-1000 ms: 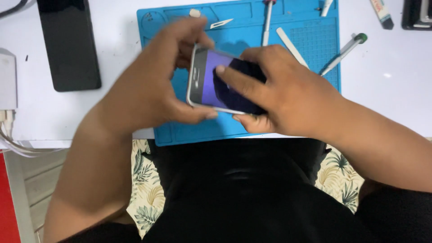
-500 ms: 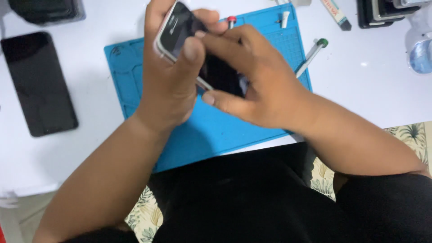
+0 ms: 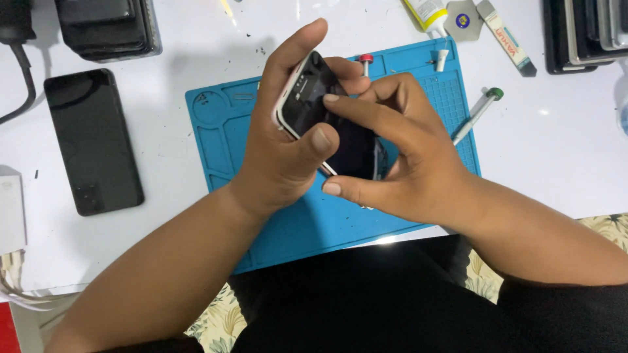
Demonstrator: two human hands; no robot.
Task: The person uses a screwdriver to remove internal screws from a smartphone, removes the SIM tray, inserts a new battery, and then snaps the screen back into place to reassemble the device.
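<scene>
A small smartphone [image 3: 327, 117] with a dark screen and pale silver frame is held tilted above a blue work mat [image 3: 226, 137]. My left hand [image 3: 281, 157] wraps the phone's left edge, thumb pressed on the lower screen. From the other side my right hand [image 3: 399, 157] grips it, index finger laid across the screen and thumb under the lower edge. The phone's lower right part is hidden by my fingers.
A black phone [image 3: 91, 140] lies face down left of the mat. A screwdriver with a green cap [image 3: 477, 114] rests at the mat's right edge, a red-capped one [image 3: 366, 62] at its top. Dark devices [image 3: 108, 26] are stacked at top left, more [image 3: 585, 33] at top right. A white tube [image 3: 425, 13] and a flat pry tool [image 3: 507, 36] lie above the mat.
The phone has been tipped up from lying nearly flat over the mat to a steeper tilt. My right index finger has moved across its screen. The view has shifted, showing more of the table's far side.
</scene>
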